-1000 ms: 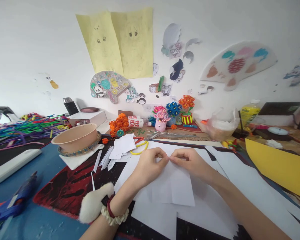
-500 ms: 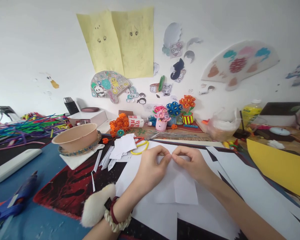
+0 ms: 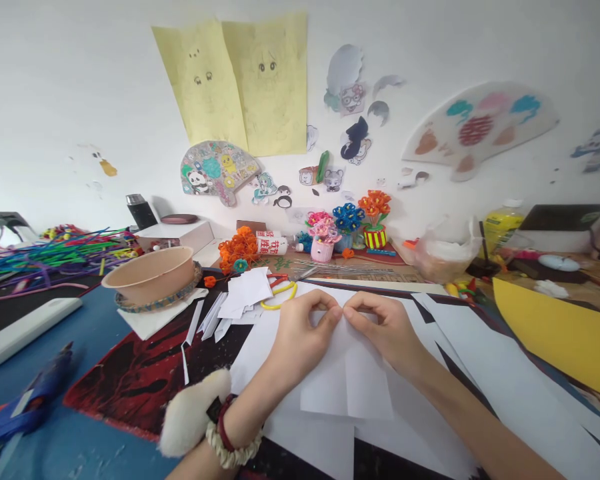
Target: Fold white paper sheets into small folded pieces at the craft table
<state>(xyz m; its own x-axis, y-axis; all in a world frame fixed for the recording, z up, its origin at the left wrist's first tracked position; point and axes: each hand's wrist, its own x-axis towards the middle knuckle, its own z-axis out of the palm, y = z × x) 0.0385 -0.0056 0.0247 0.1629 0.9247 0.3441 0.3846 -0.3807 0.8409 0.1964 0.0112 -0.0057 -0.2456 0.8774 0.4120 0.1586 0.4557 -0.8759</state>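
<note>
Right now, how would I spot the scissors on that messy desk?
Find the tan bowl left of centre. To its right lies a heap of white paper scraps; the scissors sit against it, the only thing with yellow loop handles.

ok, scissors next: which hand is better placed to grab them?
Probably left. The left hand sits nearer the yellow-handled scissors, which lie up-left of it. The right hand, also pinching the folded white paper sheet, would have to cross over.

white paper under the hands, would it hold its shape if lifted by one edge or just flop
The white paper looks thin and creased down the middle, so it would probably sag, though the fold may stiffen it a little. It likely weighs almost nothing. The left hand and right hand pinch its top edge, so it bends easily.
</note>
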